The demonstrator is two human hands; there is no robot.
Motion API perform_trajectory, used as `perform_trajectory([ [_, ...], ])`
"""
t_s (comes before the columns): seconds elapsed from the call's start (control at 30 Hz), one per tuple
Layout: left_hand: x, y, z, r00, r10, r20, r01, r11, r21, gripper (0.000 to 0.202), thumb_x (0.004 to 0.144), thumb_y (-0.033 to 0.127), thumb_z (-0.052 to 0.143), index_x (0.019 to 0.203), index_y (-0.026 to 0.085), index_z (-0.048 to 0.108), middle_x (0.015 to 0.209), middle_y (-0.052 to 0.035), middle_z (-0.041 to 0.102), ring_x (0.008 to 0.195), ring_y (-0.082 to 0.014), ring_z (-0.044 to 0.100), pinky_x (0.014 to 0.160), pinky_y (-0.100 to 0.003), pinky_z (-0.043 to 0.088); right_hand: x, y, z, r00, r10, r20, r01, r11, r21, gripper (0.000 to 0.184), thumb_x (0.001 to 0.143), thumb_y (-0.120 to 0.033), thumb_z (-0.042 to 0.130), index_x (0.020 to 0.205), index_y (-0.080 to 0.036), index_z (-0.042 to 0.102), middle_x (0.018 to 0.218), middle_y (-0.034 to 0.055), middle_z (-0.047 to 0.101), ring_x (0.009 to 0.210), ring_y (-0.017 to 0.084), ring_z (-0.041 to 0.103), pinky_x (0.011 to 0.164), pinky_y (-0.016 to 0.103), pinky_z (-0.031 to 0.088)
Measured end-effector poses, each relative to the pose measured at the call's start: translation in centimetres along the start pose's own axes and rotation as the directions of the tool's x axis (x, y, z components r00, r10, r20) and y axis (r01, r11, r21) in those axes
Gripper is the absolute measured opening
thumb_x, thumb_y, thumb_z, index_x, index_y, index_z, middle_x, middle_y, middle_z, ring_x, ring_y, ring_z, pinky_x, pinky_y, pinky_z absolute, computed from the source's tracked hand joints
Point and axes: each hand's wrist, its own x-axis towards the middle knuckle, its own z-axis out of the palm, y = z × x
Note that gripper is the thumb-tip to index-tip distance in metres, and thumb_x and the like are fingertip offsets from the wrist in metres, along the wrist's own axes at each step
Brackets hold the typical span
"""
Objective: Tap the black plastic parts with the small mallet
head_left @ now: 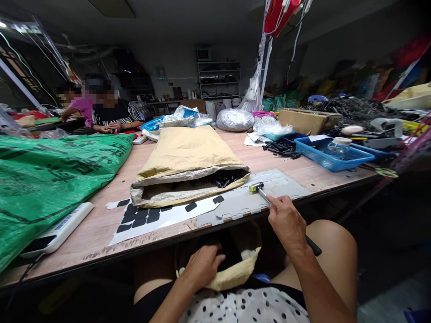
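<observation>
My right hand (286,222) is closed on the handle of a small hammer (261,192). Its yellow-tipped head rests on a grey foam mat (249,197) at the table's near edge. My left hand (202,264) is below the table edge, fingers curled on a cream bag (235,273) in my lap. A brown paper sack (188,157) lies open toward me, with small black parts (226,181) showing in its mouth. A white sheet of black stickers (141,215) lies in front of the sack.
A green woven sack (50,179) fills the left of the table, with a white scale (55,231) beside it. Blue trays (332,154), black parts, a cardboard box (308,119) and bags stand at the right and back. Two other people sit at far left.
</observation>
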Motion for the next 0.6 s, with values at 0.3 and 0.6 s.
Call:
perform_trajectory([
  [0.3,2.0,1.6,-10.2,0.850,0.146,-0.507,-0.213,0.974,-0.076,0.028,0.096,0.042,0.053,0.088,0.023,0.073,0.090,-0.0045,0.075,0.083,-0.0209,0.066,0.077,-0.030,0.049,0.0,0.3,0.2,1.000,-0.005,-0.010,0.005,1.000,0.001,0.032,0.096,-0.019,0.055,0.120,-0.028,0.074,0.099,0.0037,0.064,0.080,0.013,0.059,0.065,0.025,0.037],
  [0.6,9.0,-6.4,-18.6,0.598,-0.395,-0.698,0.532,0.846,-0.023,0.043,0.089,0.044,0.055,0.105,0.009,0.075,0.121,-0.0289,0.067,0.118,-0.0484,0.056,0.086,-0.054,0.051,-0.1,0.4,0.5,0.999,-0.027,-0.027,0.027,1.000,-0.004,0.033,0.096,-0.019,0.054,0.121,-0.028,0.073,0.101,0.0035,0.065,0.079,0.013,0.059,0.064,0.026,0.037],
])
